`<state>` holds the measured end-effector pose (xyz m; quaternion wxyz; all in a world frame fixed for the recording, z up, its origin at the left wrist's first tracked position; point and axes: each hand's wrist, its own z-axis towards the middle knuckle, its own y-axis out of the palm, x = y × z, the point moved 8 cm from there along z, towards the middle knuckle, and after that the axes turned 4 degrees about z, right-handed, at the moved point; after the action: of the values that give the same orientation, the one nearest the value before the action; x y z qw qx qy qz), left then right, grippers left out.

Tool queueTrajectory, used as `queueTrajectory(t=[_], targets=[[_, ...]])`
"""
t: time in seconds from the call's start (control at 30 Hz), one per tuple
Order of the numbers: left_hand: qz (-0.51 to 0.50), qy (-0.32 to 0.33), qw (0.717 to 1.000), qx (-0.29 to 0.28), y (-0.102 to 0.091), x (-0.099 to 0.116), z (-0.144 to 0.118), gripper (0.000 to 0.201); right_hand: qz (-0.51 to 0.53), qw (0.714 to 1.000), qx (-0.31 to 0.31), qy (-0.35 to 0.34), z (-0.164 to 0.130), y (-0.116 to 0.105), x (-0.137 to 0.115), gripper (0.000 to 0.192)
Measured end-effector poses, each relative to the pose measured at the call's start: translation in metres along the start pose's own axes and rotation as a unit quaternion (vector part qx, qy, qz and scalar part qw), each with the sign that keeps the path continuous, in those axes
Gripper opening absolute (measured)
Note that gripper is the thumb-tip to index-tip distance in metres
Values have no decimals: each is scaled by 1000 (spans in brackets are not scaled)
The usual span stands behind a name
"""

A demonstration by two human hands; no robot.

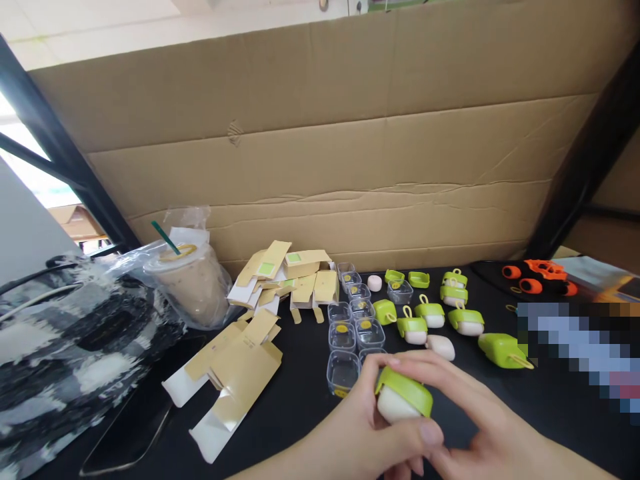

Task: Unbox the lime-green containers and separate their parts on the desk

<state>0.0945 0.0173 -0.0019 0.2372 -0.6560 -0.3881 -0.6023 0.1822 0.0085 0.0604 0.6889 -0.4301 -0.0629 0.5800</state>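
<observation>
Both my hands hold one small white case with a green silicone cover (403, 396) low in the middle of the view. My left hand (367, 427) cups it from below and the left, thumb under it. My right hand (465, 413) reaches over its top from the right, fingers on the green cover. Just beyond my hands lie a bare white case (441, 347) and several more green-covered cases (431, 313) on the black table (300, 400). A loose green cover (503, 349) lies to the right.
Several clear plastic boxes (345, 337) stand in rows left of my hands. Flat tan cardboard sleeves (240, 367) lie further left, more (295, 273) behind. An iced drink in a plastic bag (193, 280) and a patterned bag (65, 353) stand at the left. A cardboard wall (350, 147) closes the back. Orange parts (543, 275) sit far right.
</observation>
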Motion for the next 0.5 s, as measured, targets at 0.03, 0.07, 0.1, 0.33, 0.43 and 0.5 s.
queueTrajectory(t=[0.03,0.07,0.1,0.33,0.43,0.5], targets=[[10,-1,1000,-2,0,0,-1,71,-2,1000,-2,-1,-2,1,0,70],[17,3,1000,-2,1,1,-2,68,1,1000,-5,-2,-3,2,1,72],[22,13,1000,-3,1,3,-2,66,6,1000,-11,-5,-4,3,1,74],[36,55,998,14,0,13,0,45,44,999,-11,5,-7,5,4,74],[33,46,998,-3,3,8,0,47,59,998,-14,30,-6,6,4,63],[27,32,999,-2,5,4,2,50,65,997,-11,27,-4,6,1,62]])
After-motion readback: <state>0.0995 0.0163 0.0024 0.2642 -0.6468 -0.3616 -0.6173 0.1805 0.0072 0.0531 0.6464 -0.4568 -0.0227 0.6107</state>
